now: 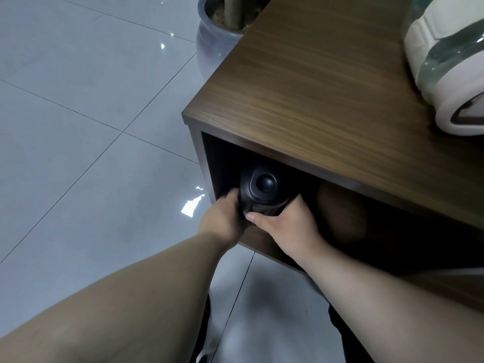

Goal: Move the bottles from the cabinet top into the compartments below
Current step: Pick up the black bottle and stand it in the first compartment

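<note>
A black bottle (pixel 262 188) with a domed lid stands upright inside the left open compartment of the dark wood cabinet (pixel 327 82). My left hand (pixel 222 217) grips its left side and my right hand (pixel 282 224) wraps its right side, thumb across the front. The bottle's lower body is hidden behind my hands. On the cabinet top at the far right lies a large clear bottle (pixel 450 53) with a white handle frame, cut off by the frame edge.
A grey ceramic plant pot (pixel 212 40) stands on the floor behind the cabinet's left end. Glossy grey floor tiles (pixel 78 127) stretch to the left. A brownish rounded shape (pixel 340 213) sits deeper in the compartment to the right of the black bottle.
</note>
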`<action>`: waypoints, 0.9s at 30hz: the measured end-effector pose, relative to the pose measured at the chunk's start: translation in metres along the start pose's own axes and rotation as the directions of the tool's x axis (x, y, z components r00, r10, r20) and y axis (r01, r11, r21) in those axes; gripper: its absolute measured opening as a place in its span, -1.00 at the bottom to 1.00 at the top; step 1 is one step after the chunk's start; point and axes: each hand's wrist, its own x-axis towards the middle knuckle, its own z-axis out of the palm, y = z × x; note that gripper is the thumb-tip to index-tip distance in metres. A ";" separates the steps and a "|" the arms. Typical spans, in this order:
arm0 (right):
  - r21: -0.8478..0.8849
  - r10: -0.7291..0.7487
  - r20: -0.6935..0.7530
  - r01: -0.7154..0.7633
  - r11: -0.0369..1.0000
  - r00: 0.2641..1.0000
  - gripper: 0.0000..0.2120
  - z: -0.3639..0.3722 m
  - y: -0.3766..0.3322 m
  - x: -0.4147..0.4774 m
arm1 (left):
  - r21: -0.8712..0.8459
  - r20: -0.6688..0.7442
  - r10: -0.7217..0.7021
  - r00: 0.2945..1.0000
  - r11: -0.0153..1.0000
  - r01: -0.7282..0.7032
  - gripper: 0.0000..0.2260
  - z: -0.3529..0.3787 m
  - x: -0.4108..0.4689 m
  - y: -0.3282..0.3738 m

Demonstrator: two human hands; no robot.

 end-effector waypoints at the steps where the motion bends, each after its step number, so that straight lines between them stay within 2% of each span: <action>1: -0.005 -0.005 -0.012 0.005 1.000 1.000 -0.48 0.000 -0.001 -0.001 | -0.005 0.005 0.000 1.000 1.000 0.000 -0.58 0.000 0.000 0.000; 9: -0.028 0.010 -0.049 -0.012 1.000 0.999 -0.42 0.005 0.000 -0.001 | 0.025 0.023 0.006 1.000 1.000 -0.006 -0.57 -0.002 0.001 0.000; 14: -0.065 0.033 -0.063 -0.037 0.997 0.997 -0.26 0.005 0.006 0.000 | 0.032 0.033 0.016 0.999 0.999 -0.017 -0.54 -0.004 -0.001 0.002; 19: -0.227 0.092 -0.020 -0.094 0.969 0.996 -0.09 -0.002 0.005 -0.005 | -0.031 0.074 0.011 0.997 0.999 -0.008 -0.49 -0.010 -0.005 -0.001; 22: -0.332 0.188 0.060 -0.158 0.930 0.980 -0.12 -0.014 0.006 -0.012 | -0.082 0.131 -0.008 0.991 0.996 0.019 -0.42 -0.017 -0.009 -0.002; 24: -0.390 0.246 0.118 -0.183 0.903 0.962 -0.07 -0.023 0.006 -0.019 | -0.061 0.185 -0.058 0.981 0.996 0.071 -0.41 -0.024 -0.015 -0.001; 26: -0.402 0.265 0.146 -0.187 0.896 0.953 -0.05 -0.032 0.002 -0.023 | -0.003 0.247 -0.105 0.963 0.994 0.109 -0.49 -0.033 -0.021 0.002; 27: -0.404 0.289 0.158 -0.205 0.891 0.944 -0.06 -0.033 0.002 -0.023 | 0.030 0.265 -0.128 0.956 0.992 0.125 -0.59 -0.037 -0.023 0.003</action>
